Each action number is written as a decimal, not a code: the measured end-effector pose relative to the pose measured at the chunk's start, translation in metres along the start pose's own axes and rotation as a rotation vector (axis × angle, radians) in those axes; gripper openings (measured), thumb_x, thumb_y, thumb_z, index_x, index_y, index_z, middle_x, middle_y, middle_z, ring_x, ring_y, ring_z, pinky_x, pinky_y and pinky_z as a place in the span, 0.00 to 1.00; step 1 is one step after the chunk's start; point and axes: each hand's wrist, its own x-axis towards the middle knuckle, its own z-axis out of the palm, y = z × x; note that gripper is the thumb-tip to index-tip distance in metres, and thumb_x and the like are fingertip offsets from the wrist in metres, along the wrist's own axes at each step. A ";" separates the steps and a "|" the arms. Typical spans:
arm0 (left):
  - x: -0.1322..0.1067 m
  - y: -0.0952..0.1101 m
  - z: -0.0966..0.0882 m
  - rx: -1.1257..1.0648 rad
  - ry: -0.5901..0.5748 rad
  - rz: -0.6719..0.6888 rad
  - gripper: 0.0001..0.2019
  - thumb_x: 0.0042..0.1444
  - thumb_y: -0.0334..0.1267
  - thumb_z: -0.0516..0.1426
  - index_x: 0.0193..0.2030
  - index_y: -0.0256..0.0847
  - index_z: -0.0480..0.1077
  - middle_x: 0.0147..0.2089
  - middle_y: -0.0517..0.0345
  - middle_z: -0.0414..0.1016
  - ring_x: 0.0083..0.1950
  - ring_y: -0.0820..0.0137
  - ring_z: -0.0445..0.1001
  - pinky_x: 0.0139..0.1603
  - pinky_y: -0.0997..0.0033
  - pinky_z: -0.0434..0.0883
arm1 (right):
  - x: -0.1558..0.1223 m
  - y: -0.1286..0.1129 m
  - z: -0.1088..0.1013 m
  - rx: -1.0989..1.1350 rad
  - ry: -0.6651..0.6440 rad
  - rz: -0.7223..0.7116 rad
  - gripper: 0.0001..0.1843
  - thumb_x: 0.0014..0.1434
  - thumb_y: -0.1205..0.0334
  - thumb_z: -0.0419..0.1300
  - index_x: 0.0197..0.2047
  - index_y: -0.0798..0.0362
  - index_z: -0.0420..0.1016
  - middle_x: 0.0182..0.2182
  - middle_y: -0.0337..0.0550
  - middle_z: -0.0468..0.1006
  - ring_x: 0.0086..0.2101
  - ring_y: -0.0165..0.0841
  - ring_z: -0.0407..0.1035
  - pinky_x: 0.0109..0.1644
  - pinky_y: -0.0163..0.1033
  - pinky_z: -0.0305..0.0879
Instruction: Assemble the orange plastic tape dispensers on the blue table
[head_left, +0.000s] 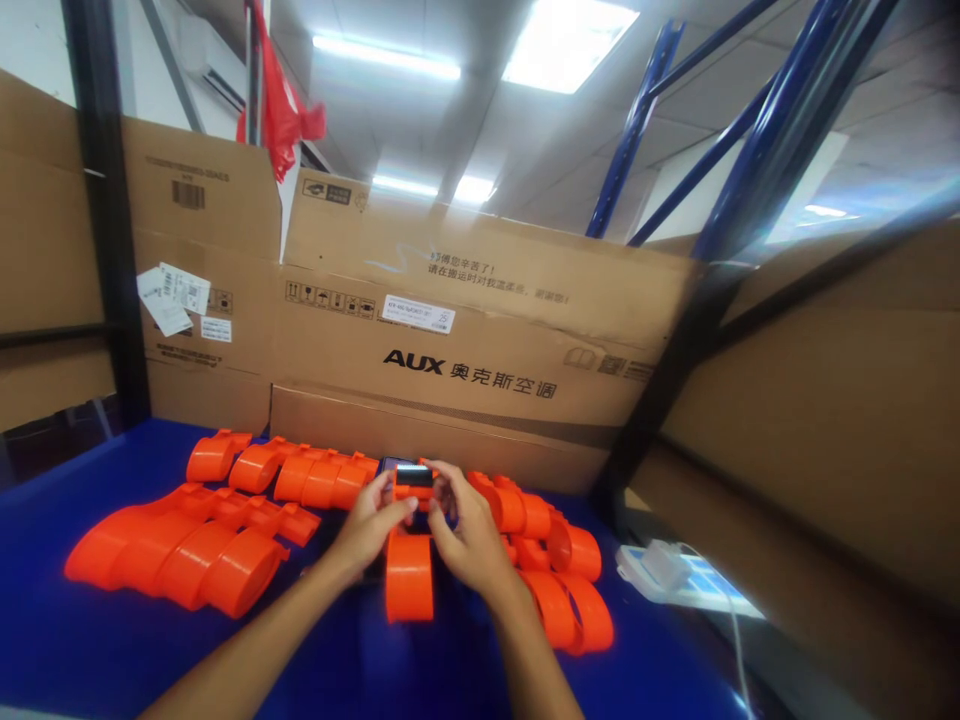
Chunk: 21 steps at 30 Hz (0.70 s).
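Both my hands meet over an orange wristband device (409, 570) with a small black screen unit (413, 474) at its top. My left hand (369, 526) grips the left side of the screen unit, thumb on its front. From the other side my right hand (466, 530) pinches the unit, fingers curled. The band's orange strap hangs down onto the blue table (90, 640) between my wrists.
Rows of orange bands lie on the left (187, 555), behind my hands (300, 475) and to the right (562, 580). Cardboard boxes (480, 340) wall the back and the right side. A white charger with a cable (660, 570) sits at the table's right edge.
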 end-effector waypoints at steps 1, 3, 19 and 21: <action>0.000 0.000 0.000 -0.004 0.005 -0.004 0.18 0.50 0.41 0.68 0.46 0.38 0.73 0.27 0.62 0.74 0.27 0.73 0.70 0.29 0.76 0.67 | 0.001 0.002 0.000 0.022 0.011 0.010 0.23 0.66 0.66 0.52 0.64 0.49 0.61 0.39 0.43 0.76 0.37 0.35 0.73 0.41 0.38 0.70; 0.001 0.000 -0.001 -0.017 0.018 -0.013 0.16 0.51 0.43 0.67 0.44 0.39 0.73 0.27 0.62 0.73 0.27 0.73 0.70 0.28 0.76 0.66 | 0.002 0.008 0.000 -0.012 0.049 0.075 0.23 0.67 0.66 0.48 0.64 0.50 0.59 0.36 0.41 0.77 0.36 0.34 0.74 0.41 0.37 0.71; 0.011 -0.008 -0.016 -0.068 0.076 -0.045 0.13 0.47 0.42 0.68 0.29 0.39 0.70 0.20 0.65 0.69 0.20 0.76 0.65 0.24 0.77 0.64 | -0.016 0.035 -0.002 -0.572 -0.272 0.355 0.09 0.53 0.67 0.66 0.39 0.51 0.82 0.36 0.48 0.80 0.43 0.43 0.71 0.46 0.41 0.62; 0.011 -0.007 -0.016 -0.065 0.076 -0.050 0.13 0.46 0.42 0.68 0.29 0.40 0.70 0.20 0.65 0.70 0.20 0.76 0.65 0.24 0.76 0.64 | -0.014 0.037 0.001 -0.595 -0.281 0.360 0.09 0.54 0.68 0.66 0.41 0.51 0.82 0.37 0.50 0.80 0.44 0.44 0.71 0.46 0.42 0.62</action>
